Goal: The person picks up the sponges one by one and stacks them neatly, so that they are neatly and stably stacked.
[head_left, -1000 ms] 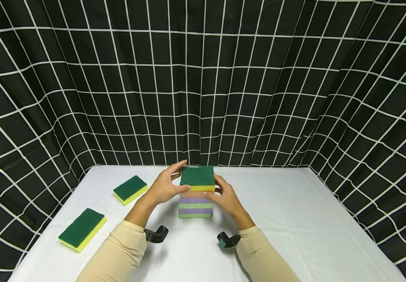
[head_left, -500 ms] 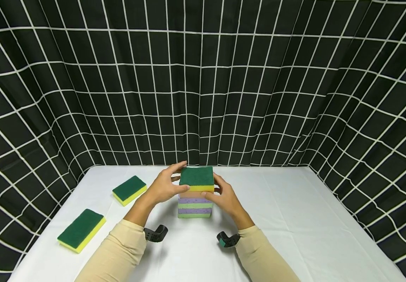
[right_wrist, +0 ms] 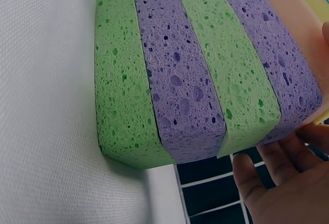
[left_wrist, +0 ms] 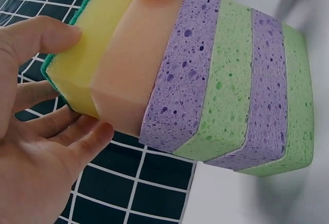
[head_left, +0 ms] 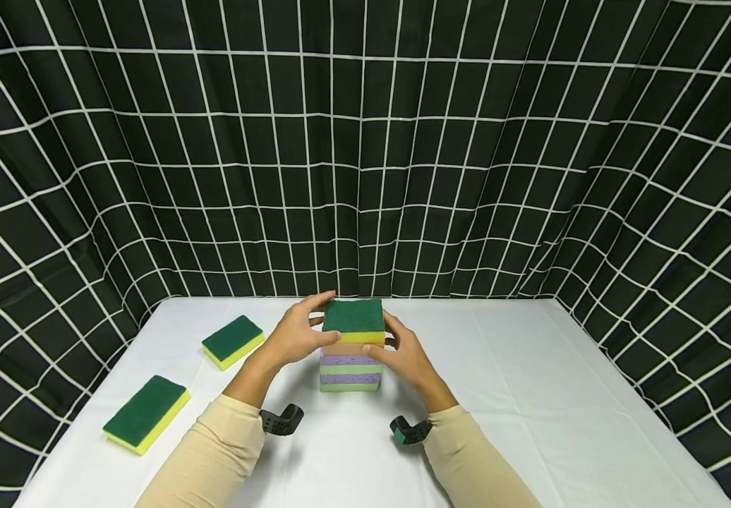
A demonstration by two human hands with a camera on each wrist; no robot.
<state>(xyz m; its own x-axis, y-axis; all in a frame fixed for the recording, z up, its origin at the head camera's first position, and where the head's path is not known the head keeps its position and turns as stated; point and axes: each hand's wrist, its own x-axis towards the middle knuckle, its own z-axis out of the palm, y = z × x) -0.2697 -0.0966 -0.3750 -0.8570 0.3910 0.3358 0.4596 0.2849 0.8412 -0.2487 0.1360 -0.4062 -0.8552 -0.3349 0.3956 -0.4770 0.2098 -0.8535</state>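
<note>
A stack of sponges stands upright at the table's middle. From the bottom lie a green sponge (right_wrist: 121, 80), a purple one (right_wrist: 177, 75), another green one (left_wrist: 223, 75), another purple one (left_wrist: 182, 59) and a peach sponge (left_wrist: 136, 54). On top sits a yellow scouring sponge (head_left: 353, 315), dark green side up. My left hand (head_left: 295, 335) holds this top sponge, thumb on its yellow front and fingers around its left side. My right hand (head_left: 406, 353) grips the stack's upper right, thumb near the seam between yellow and peach, fingers along the side and partly hidden.
Two more green-and-yellow scouring sponges lie on the left of the table: one farther back (head_left: 232, 341), one nearer (head_left: 146, 415). The white tablecloth (head_left: 499, 395) reaches back to a black curtain (head_left: 378, 148) with a white grid, which surrounds the table.
Hardly anything differs. Both hands stay at the top of the stack, and the sponges keep their places; the view itself shifts slightly.
</note>
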